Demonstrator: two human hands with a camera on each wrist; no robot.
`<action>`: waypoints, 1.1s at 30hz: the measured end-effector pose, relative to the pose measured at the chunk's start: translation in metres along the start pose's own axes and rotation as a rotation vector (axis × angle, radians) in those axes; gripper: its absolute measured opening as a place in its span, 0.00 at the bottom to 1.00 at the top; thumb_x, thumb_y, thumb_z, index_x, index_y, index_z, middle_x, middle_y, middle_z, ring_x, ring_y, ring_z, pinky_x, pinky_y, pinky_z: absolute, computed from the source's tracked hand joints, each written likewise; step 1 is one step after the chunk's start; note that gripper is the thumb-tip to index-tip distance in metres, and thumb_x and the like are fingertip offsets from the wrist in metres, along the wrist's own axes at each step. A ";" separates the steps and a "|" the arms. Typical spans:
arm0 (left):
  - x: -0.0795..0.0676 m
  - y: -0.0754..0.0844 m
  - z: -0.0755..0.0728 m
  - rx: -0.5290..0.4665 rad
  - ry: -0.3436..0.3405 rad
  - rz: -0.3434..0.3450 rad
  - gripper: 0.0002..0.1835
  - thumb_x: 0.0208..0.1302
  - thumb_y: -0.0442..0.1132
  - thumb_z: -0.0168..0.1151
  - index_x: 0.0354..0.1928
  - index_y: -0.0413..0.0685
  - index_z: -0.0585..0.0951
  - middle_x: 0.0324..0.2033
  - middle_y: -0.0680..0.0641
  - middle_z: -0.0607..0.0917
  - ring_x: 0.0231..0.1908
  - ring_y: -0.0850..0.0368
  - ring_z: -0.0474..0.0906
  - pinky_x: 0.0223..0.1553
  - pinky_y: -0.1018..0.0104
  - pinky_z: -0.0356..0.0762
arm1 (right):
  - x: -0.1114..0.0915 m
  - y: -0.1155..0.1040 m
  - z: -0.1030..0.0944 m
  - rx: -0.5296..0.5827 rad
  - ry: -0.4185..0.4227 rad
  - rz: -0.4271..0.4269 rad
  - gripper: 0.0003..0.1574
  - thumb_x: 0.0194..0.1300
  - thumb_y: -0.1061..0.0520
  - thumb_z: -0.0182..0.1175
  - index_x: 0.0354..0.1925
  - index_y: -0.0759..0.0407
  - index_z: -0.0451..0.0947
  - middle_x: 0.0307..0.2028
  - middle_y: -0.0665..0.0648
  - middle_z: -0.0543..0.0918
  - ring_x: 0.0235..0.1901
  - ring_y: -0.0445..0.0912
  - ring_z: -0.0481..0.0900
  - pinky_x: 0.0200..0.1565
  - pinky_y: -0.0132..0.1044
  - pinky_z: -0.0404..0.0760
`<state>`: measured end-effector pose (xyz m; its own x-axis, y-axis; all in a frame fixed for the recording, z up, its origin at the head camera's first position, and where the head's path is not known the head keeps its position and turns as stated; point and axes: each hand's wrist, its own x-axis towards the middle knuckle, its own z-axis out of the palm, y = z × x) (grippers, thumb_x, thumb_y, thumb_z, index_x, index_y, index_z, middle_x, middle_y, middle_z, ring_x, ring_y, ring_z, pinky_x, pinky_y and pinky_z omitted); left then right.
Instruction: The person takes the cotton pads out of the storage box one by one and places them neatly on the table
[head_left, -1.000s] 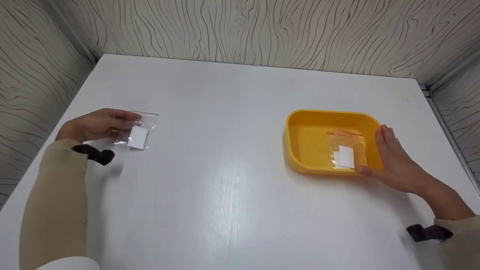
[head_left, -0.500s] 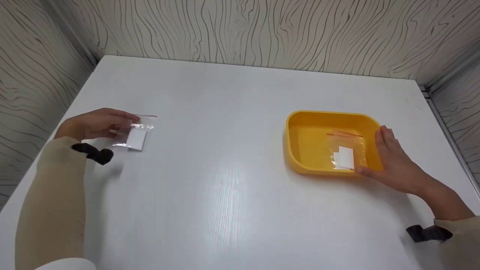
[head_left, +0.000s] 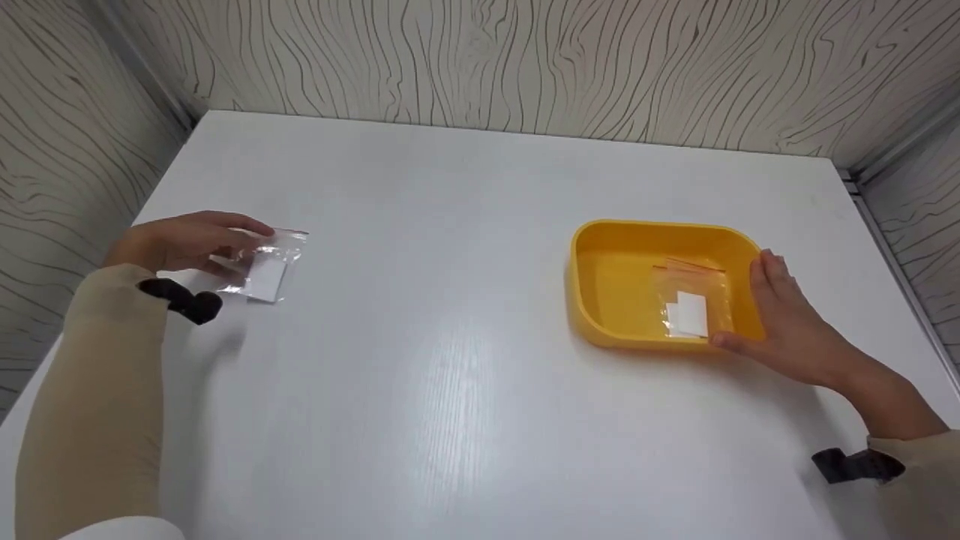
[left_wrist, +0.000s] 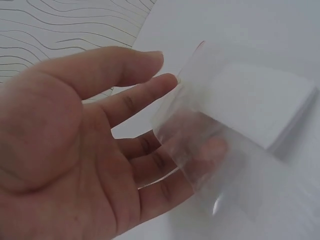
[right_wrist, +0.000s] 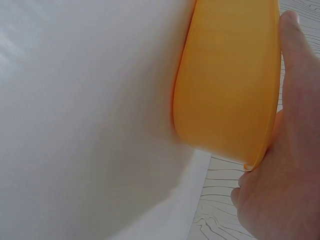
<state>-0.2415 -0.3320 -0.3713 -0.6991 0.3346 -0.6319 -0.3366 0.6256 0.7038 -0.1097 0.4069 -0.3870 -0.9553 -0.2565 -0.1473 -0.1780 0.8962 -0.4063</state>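
Observation:
In the head view my left hand is at the left of the white table, at a small clear zip bag with a white rectangular piece inside. The left wrist view shows the thumb apart from the fingers. Some fingers lie behind the clear plastic, and the index fingertip meets the bag's edge. At the right, my right hand rests against the right end of a yellow box, its thumb at the front rim and its fingers straight along the side. Similar zip bags with white pieces lie in the box.
The white table lies between the two hands. Wood-patterned panels stand behind it and at both sides. A black wrist camera sits on the left sleeve, another black wrist camera on the right.
My left hand has shifted slightly left, and the zip bag has slid left with it and changed its tilt. The right hand and the yellow box have stayed in place.

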 end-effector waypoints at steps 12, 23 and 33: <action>-0.004 0.008 0.000 0.028 -0.017 -0.041 0.34 0.78 0.45 0.52 0.78 0.40 0.54 0.63 0.39 0.67 0.59 0.47 0.72 0.59 0.50 0.79 | 0.000 -0.001 0.000 0.010 -0.009 0.020 0.75 0.67 0.37 0.65 0.76 0.71 0.21 0.77 0.70 0.21 0.76 0.67 0.21 0.71 0.72 0.37; -0.011 0.016 -0.001 0.087 -0.015 -0.053 0.38 0.78 0.46 0.53 0.79 0.41 0.49 0.72 0.31 0.55 0.70 0.36 0.58 0.62 0.41 0.75 | 0.000 -0.001 -0.001 0.006 -0.009 0.018 0.75 0.67 0.37 0.65 0.76 0.71 0.21 0.77 0.70 0.21 0.76 0.67 0.22 0.70 0.73 0.39; -0.014 0.018 -0.006 0.141 0.009 -0.012 0.37 0.79 0.44 0.52 0.79 0.37 0.48 0.75 0.29 0.52 0.72 0.32 0.54 0.68 0.35 0.64 | 0.000 -0.001 -0.001 0.009 -0.002 0.011 0.76 0.66 0.38 0.65 0.76 0.71 0.21 0.77 0.71 0.21 0.76 0.68 0.23 0.71 0.72 0.38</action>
<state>-0.2414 -0.3294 -0.3479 -0.7017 0.3205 -0.6363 -0.2531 0.7228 0.6431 -0.1097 0.4065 -0.3858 -0.9566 -0.2471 -0.1542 -0.1650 0.8959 -0.4125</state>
